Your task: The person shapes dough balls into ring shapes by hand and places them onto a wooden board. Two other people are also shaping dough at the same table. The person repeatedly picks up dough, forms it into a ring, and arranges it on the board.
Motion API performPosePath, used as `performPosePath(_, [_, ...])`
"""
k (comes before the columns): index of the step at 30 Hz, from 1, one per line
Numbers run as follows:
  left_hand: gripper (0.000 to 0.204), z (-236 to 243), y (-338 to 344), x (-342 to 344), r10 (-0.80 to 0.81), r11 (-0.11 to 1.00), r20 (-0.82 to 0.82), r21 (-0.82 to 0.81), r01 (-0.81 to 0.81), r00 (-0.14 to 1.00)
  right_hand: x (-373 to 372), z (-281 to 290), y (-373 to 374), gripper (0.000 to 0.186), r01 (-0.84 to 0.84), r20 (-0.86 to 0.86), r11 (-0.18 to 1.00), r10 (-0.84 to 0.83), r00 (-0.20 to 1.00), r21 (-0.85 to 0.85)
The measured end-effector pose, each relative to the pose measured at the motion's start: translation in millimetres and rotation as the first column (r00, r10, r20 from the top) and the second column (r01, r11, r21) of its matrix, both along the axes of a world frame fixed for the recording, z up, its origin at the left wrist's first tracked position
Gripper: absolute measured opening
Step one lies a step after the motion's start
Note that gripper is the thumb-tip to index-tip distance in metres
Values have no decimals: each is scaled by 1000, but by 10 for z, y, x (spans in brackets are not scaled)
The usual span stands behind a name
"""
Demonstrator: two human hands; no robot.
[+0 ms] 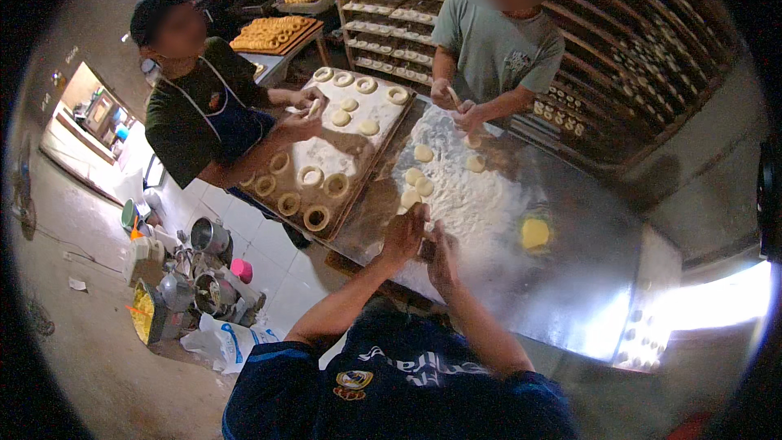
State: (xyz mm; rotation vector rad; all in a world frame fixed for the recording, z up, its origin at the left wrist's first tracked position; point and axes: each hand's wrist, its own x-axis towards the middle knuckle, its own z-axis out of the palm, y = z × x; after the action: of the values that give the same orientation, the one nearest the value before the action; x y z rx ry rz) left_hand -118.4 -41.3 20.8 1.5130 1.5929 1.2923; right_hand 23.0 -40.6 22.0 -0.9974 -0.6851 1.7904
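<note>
Over the near edge of the floured table, my left hand (406, 235) and my right hand (442, 259) meet with fingers closed. Between them shows a small pale piece of dough (428, 228), mostly hidden by the fingers. Just beyond my left hand lie several flattened dough rounds (424, 187), some touching each other. They rest on a wide patch of white flour (464, 204) spread over the table. A yellow lump (535, 234), perhaps dough or fat, sits to the right of the flour.
A floured board (330, 151) with dough rings and rounds adjoins the table at left. Two co-workers (208, 106) (497, 49) handle dough across from me. Racks (399, 12) of dough rings stand behind. Pots (210, 235) and a white sack (224, 342) sit on the floor at left.
</note>
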Motion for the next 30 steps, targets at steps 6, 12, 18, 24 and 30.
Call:
performPosePath(6, [53, -221, 74, -565, 11, 997, 56, -73, -7, 998, -730, -129, 57, 45, 1, 204, 995, -21, 979, 98])
performPosePath(12, [53, -241, 281, -1172, 114, 987, 409, -151, -56, 905, -1344, -225, 300, 51, 73, 314, 993, -97, 945, 89])
performPosePath(18, [29, -116, 510, -2004, 67, 935, 493, -335, 119, 867, -2105, -272, 823, 53, 58, 433, 998, -65, 899, 30])
performPosePath(24, [40, -426, 1250, -2856, -85, 977, 224, -171, 125, 971, -2619, -461, 1506, 44, -155, 577, 882, -150, 803, 445])
performPosePath(30, [42, -497, 1552, -3143, -9, 995, -553, -91, -49, 833, -2422, -824, 1732, 29, 82, 716, 852, -482, 506, 516])
